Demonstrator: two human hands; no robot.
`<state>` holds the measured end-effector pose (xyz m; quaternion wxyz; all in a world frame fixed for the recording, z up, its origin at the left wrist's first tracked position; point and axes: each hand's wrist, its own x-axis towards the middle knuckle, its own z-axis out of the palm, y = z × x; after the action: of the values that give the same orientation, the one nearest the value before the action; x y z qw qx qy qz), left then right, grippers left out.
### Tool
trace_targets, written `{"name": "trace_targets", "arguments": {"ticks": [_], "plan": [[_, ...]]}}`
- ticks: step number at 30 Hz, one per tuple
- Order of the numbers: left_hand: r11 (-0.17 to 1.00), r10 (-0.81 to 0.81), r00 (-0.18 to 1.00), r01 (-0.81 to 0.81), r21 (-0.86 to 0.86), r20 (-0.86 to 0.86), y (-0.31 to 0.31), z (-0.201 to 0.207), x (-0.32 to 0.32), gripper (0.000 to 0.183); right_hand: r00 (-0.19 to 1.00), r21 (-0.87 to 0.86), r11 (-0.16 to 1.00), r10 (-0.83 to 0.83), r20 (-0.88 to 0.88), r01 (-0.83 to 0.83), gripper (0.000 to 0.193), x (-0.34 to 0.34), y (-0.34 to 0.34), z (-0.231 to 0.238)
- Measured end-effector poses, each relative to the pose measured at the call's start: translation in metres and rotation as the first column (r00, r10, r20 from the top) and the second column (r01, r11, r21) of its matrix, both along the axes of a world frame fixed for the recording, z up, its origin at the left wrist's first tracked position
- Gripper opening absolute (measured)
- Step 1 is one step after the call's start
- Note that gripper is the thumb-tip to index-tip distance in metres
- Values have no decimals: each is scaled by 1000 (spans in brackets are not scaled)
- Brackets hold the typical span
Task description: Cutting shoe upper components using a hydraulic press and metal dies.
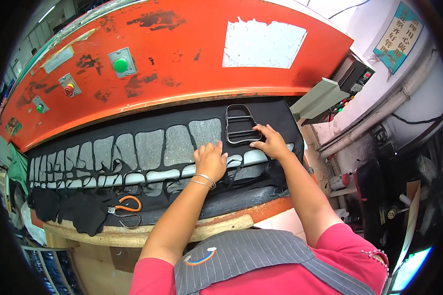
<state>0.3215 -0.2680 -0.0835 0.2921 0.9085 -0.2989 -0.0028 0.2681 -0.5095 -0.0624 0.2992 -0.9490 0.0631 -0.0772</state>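
Observation:
A metal cutting die [228,129], a rounded frame with crossbars, lies on black sheet material [275,115]. My right hand [271,143] grips its right lower edge between thumb and fingers. Left of the die, my left hand [210,160] rests on the sheet at the lower end of a grey cut-out opening [205,132]. Its fingers are bent and foreshortened, with the thumb apart, and it holds nothing that I can see. A row of similar openings [150,150] runs leftward, with narrow black strips left between them.
Scissors with an orange handle [131,200] lie near the front edge beside loose black pieces [83,211]. An orange machine beam [182,49] spans the back, bearing green buttons [120,65] and a red one [69,89]. A control box [352,73] stands at the right.

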Motion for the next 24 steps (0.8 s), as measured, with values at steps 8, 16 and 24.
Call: {"name": "trace_targets", "arguments": {"ticks": [8, 16, 24], "plan": [[998, -40, 996, 44, -42, 79, 2, 0, -3, 42, 980, 1, 989, 150, 129, -151, 58, -10, 1, -10], [992, -53, 995, 62, -110, 85, 2, 3, 2, 40, 979, -48, 985, 173, 107, -168, 59, -4, -6, -8], [984, -30, 995, 12, -176, -100, 19, 14, 33, 55, 996, -64, 995, 75, -51, -78, 74, 24, 1, 29]]}}
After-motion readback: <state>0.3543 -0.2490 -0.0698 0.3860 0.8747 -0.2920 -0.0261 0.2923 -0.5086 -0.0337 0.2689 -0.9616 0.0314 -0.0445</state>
